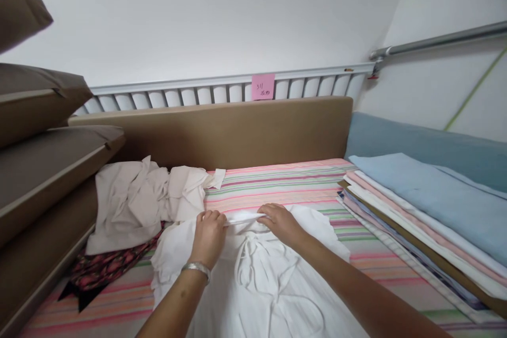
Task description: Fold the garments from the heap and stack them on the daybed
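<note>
A white garment [222,296] with ruffled sleeves and thin drawstrings lies spread in front of me on a striped sheet [253,185]. My left hand [209,232] grips its top edge on the left, fingers curled over the cloth. On the right of the same edge, my right hand [281,222] pinches the fabric between thumb and fingers. Between both hands a narrow band of the edge is held. The loose strings [273,290] trail down the middle of the garment. A silvery bracelet [197,270] circles my left wrist.
Crumpled beige cloth [134,195] and a dark floral fabric [106,269] lie to the left, beside stacked brown cushions [47,169]. Folded clothes [439,195] are piled at the right. Behind stand a tan padded board [237,137], a white radiator [190,96] and a pink note [263,87].
</note>
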Demonstrator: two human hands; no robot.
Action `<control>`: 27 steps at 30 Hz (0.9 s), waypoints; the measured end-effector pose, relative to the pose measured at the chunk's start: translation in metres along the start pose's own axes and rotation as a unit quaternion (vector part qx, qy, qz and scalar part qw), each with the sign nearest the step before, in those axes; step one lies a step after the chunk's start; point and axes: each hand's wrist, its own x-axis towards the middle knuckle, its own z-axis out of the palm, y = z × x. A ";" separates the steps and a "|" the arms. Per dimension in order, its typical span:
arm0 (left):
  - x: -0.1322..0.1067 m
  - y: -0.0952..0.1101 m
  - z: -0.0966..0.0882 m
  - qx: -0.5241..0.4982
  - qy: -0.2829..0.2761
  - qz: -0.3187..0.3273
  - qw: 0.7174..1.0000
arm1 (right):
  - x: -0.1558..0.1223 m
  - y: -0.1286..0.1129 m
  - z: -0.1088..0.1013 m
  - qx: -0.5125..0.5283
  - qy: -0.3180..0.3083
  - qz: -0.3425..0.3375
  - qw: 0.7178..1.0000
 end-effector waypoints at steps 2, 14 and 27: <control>0.000 -0.002 0.000 0.015 -0.007 -0.008 1.000 | -0.001 0.003 -0.002 -0.044 -0.013 0.004 0.999; 0.061 -0.034 0.000 -0.091 -0.105 -0.180 0.974 | 0.032 0.043 -0.024 -0.040 -0.043 0.147 0.987; -0.016 -0.131 0.016 0.000 -0.136 -0.223 0.965 | 0.007 0.000 0.030 0.055 0.061 0.025 0.996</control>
